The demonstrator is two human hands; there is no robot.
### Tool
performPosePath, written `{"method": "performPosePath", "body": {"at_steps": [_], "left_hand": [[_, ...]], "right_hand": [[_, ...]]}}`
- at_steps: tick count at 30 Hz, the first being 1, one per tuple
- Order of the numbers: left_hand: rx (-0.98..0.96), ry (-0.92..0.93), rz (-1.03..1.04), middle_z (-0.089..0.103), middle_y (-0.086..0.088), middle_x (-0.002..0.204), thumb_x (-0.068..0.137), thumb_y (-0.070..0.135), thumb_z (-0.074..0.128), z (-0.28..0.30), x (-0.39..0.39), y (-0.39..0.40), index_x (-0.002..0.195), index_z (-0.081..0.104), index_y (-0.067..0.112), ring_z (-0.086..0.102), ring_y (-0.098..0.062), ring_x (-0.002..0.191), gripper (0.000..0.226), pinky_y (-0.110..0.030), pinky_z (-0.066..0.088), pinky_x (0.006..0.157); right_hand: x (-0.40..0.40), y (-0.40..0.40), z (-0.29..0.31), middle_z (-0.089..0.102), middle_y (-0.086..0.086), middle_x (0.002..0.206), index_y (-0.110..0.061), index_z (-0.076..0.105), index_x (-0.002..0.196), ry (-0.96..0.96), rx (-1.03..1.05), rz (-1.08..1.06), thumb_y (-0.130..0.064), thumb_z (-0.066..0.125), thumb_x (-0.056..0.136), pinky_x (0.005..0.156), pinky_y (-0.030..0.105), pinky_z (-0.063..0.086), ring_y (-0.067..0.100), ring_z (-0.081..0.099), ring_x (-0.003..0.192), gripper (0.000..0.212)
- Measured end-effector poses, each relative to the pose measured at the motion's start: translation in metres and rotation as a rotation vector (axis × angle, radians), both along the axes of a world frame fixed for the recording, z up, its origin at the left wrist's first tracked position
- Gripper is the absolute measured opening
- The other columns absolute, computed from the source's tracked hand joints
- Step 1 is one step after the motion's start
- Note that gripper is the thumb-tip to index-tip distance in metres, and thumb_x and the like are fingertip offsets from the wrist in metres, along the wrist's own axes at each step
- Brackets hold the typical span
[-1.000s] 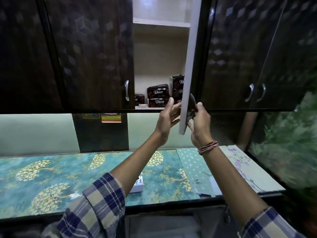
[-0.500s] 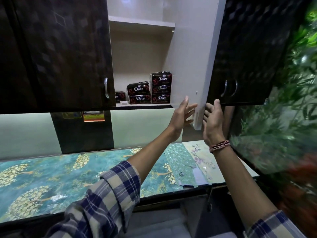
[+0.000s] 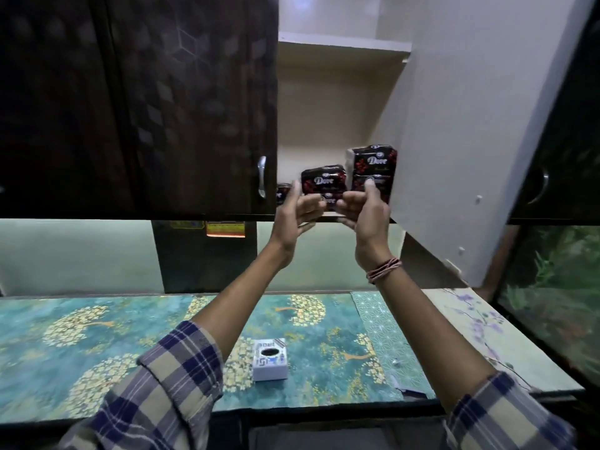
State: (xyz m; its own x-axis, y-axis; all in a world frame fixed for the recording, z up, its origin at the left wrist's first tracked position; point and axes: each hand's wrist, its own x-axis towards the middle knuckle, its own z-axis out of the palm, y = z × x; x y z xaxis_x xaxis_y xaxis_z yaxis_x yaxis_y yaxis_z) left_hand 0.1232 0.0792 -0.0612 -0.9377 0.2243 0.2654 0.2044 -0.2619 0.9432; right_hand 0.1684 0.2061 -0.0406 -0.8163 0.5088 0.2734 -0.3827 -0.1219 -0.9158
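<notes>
Black packs (image 3: 373, 160) stand stacked in the cupboard (image 3: 324, 108). Right grip (image 3: 367, 212) seems clenched on the lower right pack, left grip (image 3: 298, 209) released beside the left stack. Tugging a bottom pack could tip the top ones onto the tabletop (image 3: 130, 319)

**Colours and Patterns We See**

We see black Dove packs (image 3: 373, 162) speckled red with white lettering, dark brown cabinet doors (image 3: 162, 92) with a cube pattern, a teal counter (image 3: 97, 358) printed with golden trees, a white box (image 3: 269, 360) printed blue, and blue-beige plaid sleeves (image 3: 168, 384).
</notes>
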Motion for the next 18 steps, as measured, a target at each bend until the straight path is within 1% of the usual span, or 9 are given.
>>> {"method": "performPosePath", "body": {"at_steps": [2, 5, 8, 9, 11, 13, 15, 16, 18], "left_hand": [[0.023, 0.010, 0.084, 0.075, -0.009, 0.122, 0.100, 0.066, 0.030, 0.000, -0.029, -0.033, 0.128, 0.069, 0.011, 0.067, -0.022, 0.117, 0.074, -0.049, 0.042, 0.113], [0.039, 0.034, 0.196, 0.067, -0.012, 0.134, 0.102, 0.062, 0.031, 0.005, -0.071, -0.073, 0.136, 0.061, 0.009, 0.063, -0.023, 0.123, 0.070, -0.049, 0.041, 0.114], [0.039, 0.046, 0.238, 0.057, -0.013, 0.147, 0.102, 0.061, 0.033, 0.009, -0.107, -0.098, 0.145, 0.053, 0.009, 0.055, -0.025, 0.133, 0.070, -0.048, 0.038, 0.116], [0.036, 0.045, 0.233, 0.055, -0.013, 0.149, 0.101, 0.062, 0.033, 0.008, -0.116, -0.102, 0.146, 0.051, 0.010, 0.053, -0.025, 0.134, 0.071, -0.048, 0.038, 0.116], [0.029, 0.023, 0.196, 0.054, -0.013, 0.150, 0.101, 0.064, 0.033, 0.007, -0.131, -0.107, 0.148, 0.050, 0.010, 0.053, -0.025, 0.135, 0.073, -0.046, 0.039, 0.115], [0.025, -0.005, 0.140, 0.055, -0.013, 0.149, 0.100, 0.065, 0.032, 0.006, -0.141, -0.108, 0.148, 0.049, 0.010, 0.054, -0.024, 0.134, 0.075, -0.043, 0.040, 0.113], [0.024, -0.023, 0.089, 0.057, -0.012, 0.147, 0.101, 0.065, 0.030, 0.005, -0.146, -0.106, 0.148, 0.049, 0.008, 0.055, -0.023, 0.132, 0.077, -0.042, 0.040, 0.113], [0.020, -0.025, 0.076, 0.058, -0.012, 0.146, 0.101, 0.065, 0.029, 0.005, -0.147, -0.104, 0.147, 0.050, 0.007, 0.056, -0.021, 0.131, 0.077, -0.042, 0.038, 0.114], [0.009, -0.023, 0.070, 0.059, -0.012, 0.145, 0.101, 0.064, 0.027, 0.004, -0.149, -0.102, 0.144, 0.052, 0.004, 0.055, -0.018, 0.130, 0.078, -0.042, 0.036, 0.115]], "right_hand": [[-0.042, -0.023, -0.008, 0.073, 0.016, 0.087, -0.002, 0.073, 0.096, -0.062, -0.001, 0.089, -0.052, 0.038, 0.104, 0.073, 0.035, 0.051, 0.025, 0.067, 0.081, 0.061], [-0.099, -0.054, -0.016, 0.071, 0.016, 0.096, 0.001, 0.071, 0.109, -0.144, 0.025, 0.186, -0.057, 0.035, 0.104, 0.076, 0.038, 0.050, 0.028, 0.065, 0.090, 0.068], [-0.141, -0.075, -0.018, 0.068, 0.015, 0.106, -0.002, 0.067, 0.118, -0.172, 0.026, 0.227, -0.057, 0.034, 0.105, 0.085, 0.043, 0.053, 0.025, 0.060, 0.094, 0.066], [-0.152, -0.080, -0.018, 0.068, 0.013, 0.105, -0.004, 0.068, 0.116, -0.167, 0.025, 0.231, -0.057, 0.034, 0.105, 0.084, 0.043, 0.054, 0.022, 0.060, 0.089, 0.064], [-0.173, -0.087, -0.018, 0.070, 0.006, 0.092, -0.009, 0.069, 0.105, -0.151, 0.021, 0.260, -0.056, 0.033, 0.106, 0.072, 0.033, 0.051, 0.014, 0.061, 0.076, 0.059], [-0.189, -0.091, -0.018, 0.070, 0.005, 0.088, -0.010, 0.068, 0.104, -0.155, 0.008, 0.292, -0.051, 0.031, 0.107, 0.067, 0.028, 0.048, 0.012, 0.062, 0.072, 0.056], [-0.198, -0.097, -0.018, 0.070, 0.009, 0.092, -0.010, 0.066, 0.105, -0.168, 0.048, 0.305, -0.042, 0.038, 0.104, 0.065, 0.028, 0.049, 0.015, 0.063, 0.076, 0.043], [-0.204, -0.099, -0.020, 0.068, 0.011, 0.094, -0.012, 0.066, 0.100, -0.166, 0.079, 0.290, -0.037, 0.044, 0.098, 0.066, 0.029, 0.050, 0.020, 0.063, 0.080, 0.033], [-0.219, -0.098, -0.029, 0.070, 0.014, 0.099, -0.014, 0.068, 0.089, -0.163, 0.145, 0.249, -0.029, 0.049, 0.088, 0.080, 0.040, 0.056, 0.028, 0.065, 0.093, 0.025]]}}
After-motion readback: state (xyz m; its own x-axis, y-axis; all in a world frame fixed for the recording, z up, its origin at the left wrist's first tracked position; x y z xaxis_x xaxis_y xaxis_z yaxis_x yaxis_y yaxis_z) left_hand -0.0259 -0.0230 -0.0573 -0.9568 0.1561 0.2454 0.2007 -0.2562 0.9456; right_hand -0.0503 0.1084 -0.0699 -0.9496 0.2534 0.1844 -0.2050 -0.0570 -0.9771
